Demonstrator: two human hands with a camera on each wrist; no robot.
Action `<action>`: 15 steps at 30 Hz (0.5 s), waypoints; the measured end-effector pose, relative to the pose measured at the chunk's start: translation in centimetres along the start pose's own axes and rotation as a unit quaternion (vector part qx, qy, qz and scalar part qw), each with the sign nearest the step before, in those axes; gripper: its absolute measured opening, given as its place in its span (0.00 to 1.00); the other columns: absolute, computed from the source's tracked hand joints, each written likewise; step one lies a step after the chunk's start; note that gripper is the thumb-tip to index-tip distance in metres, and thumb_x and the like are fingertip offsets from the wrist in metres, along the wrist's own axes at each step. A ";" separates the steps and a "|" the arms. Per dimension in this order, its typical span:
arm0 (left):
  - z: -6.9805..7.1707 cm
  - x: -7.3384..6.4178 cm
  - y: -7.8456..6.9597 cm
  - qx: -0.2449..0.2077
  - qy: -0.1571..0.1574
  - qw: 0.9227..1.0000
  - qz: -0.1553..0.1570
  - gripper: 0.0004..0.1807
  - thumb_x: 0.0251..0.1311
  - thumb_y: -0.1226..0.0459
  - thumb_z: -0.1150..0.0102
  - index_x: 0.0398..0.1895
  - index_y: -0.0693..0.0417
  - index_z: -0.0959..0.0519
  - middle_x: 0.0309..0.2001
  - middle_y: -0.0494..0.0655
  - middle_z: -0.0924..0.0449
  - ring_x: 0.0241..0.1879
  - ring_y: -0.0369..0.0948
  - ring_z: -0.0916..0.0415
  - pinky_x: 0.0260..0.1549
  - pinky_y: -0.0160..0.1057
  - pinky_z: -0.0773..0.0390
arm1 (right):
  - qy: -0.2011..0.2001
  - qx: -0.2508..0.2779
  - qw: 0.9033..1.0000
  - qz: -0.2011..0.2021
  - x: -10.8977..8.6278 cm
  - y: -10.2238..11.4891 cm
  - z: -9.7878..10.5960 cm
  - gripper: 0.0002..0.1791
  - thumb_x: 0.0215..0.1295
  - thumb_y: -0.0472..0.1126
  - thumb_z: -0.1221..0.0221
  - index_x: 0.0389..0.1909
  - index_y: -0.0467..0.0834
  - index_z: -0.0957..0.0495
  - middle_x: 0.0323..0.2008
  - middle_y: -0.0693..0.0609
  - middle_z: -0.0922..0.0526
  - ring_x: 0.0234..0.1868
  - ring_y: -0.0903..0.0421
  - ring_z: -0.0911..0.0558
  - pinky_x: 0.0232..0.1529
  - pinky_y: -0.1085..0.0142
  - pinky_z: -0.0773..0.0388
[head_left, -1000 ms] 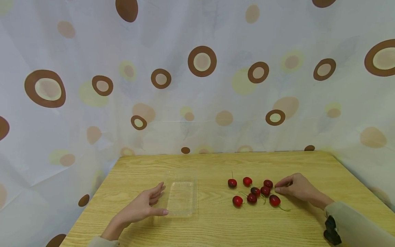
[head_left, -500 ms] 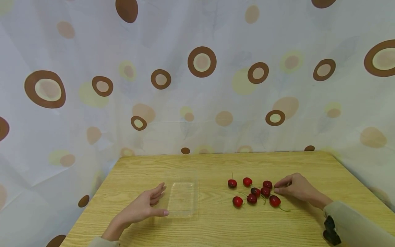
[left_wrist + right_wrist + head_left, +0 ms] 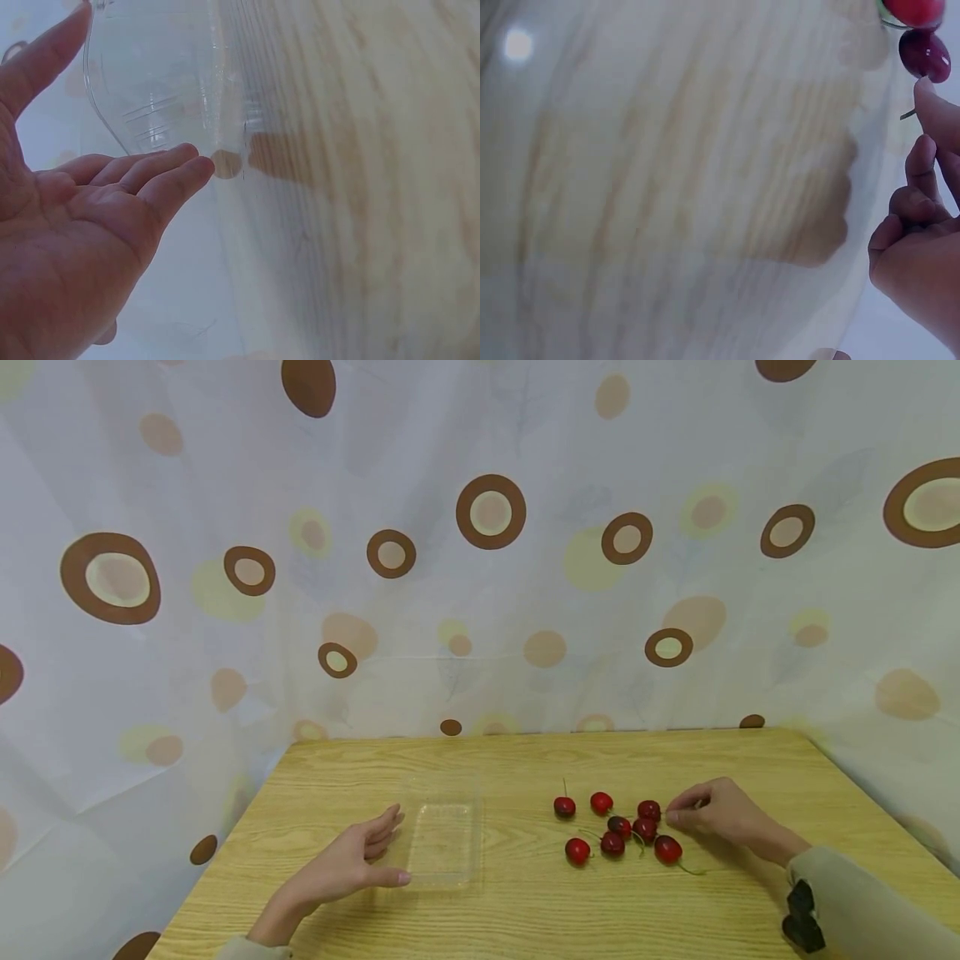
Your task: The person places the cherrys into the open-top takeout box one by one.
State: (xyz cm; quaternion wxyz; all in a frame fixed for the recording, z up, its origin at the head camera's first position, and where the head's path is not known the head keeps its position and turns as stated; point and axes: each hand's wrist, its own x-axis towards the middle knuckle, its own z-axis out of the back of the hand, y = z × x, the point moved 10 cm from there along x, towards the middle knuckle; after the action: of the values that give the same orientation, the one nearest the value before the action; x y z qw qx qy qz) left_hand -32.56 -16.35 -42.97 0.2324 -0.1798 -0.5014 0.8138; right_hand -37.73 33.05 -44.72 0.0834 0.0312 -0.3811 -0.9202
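A clear plastic box (image 3: 441, 878) stands on the left half of the table. My left hand (image 3: 347, 860) is at its left side, fingers straight and thumb spread apart. In the left wrist view the fingertips (image 3: 196, 161) lie right by the box's clear wall (image 3: 161, 82). My right hand (image 3: 731, 817) reaches in from the right and pinches a dark red cherry (image 3: 649, 811) by its stem, between thumb and forefinger. The stem's end pokes out past the fingers in the right wrist view, with the cherry (image 3: 925, 56) just beyond the fingertips.
Several other cherries lie loosely to the left and front of the held one, among them a red cherry (image 3: 668, 850) with a long stem and a cherry (image 3: 577, 852) nearer the box. A patterned curtain (image 3: 480, 635) surrounds the wooden table (image 3: 517, 918).
The cherry at my right fingertips has turned and shifted slightly left, and its stem now shows toward the fingers. My right hand has edged a little left. My left hand stays put.
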 end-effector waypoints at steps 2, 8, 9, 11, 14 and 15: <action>0.0 -0.1 0.0 -0.003 0.001 1.000 0.000 0.56 0.69 0.61 0.29 0.84 0.70 0.60 0.81 0.72 0.56 0.78 0.65 0.51 0.73 0.55 0.39 | 0.003 0.009 1.000 -0.008 0.0 0.0 0.2 0.12 0.70 0.43 0.30 0.46 0.39 0.09 0.43 0.49 0.12 0.41 0.53 0.21 0.38 0.62 0.23; 0.1 -0.2 0.1 -0.029 0.011 0.999 0.007 0.57 0.69 0.62 0.30 0.84 0.67 0.62 0.81 0.73 0.57 0.79 0.65 0.51 0.73 0.53 0.39 | 0.010 0.036 0.999 -0.010 -0.1 1.2 0.5 0.16 0.72 0.46 0.31 0.49 0.37 0.10 0.47 0.47 0.12 0.45 0.52 0.20 0.43 0.60 0.22; 0.1 -0.2 0.1 -0.035 0.014 0.999 0.008 0.57 0.70 0.62 0.30 0.85 0.66 0.62 0.81 0.72 0.57 0.79 0.65 0.52 0.74 0.53 0.39 | 0.012 0.040 0.999 -0.010 -0.1 1.6 0.5 0.17 0.72 0.47 0.31 0.50 0.37 0.11 0.47 0.47 0.12 0.45 0.53 0.19 0.44 0.59 0.21; 0.1 -0.2 0.1 -0.045 0.020 0.999 0.006 0.56 0.70 0.63 0.31 0.85 0.65 0.63 0.82 0.71 0.59 0.79 0.64 0.53 0.74 0.53 0.40 | 0.014 0.047 0.999 -0.007 -0.1 2.3 0.5 0.17 0.72 0.47 0.32 0.50 0.37 0.11 0.48 0.47 0.13 0.46 0.52 0.19 0.46 0.57 0.20; 0.1 -0.1 0.2 -0.062 0.028 0.998 0.005 0.56 0.70 0.64 0.31 0.85 0.64 0.63 0.83 0.69 0.60 0.80 0.63 0.54 0.75 0.53 0.42 | 0.018 0.060 0.998 0.002 -0.1 3.6 0.2 0.17 0.73 0.46 0.32 0.51 0.36 0.11 0.47 0.48 0.13 0.46 0.50 0.18 0.47 0.54 0.19; 0.1 -0.1 0.2 -0.065 0.031 0.997 0.004 0.56 0.70 0.64 0.31 0.85 0.64 0.63 0.83 0.69 0.60 0.80 0.63 0.54 0.75 0.53 0.42 | 0.020 0.066 0.998 0.007 -0.1 4.1 0.0 0.17 0.74 0.46 0.33 0.51 0.35 0.12 0.46 0.47 0.13 0.45 0.49 0.18 0.48 0.53 0.20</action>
State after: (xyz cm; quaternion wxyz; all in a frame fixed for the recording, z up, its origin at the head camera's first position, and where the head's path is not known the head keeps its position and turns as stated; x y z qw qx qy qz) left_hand -32.60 -16.53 -43.16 0.2321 -0.2218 -0.5449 0.7746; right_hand -37.10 30.27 -41.81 0.0948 0.0525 -0.4397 -0.8916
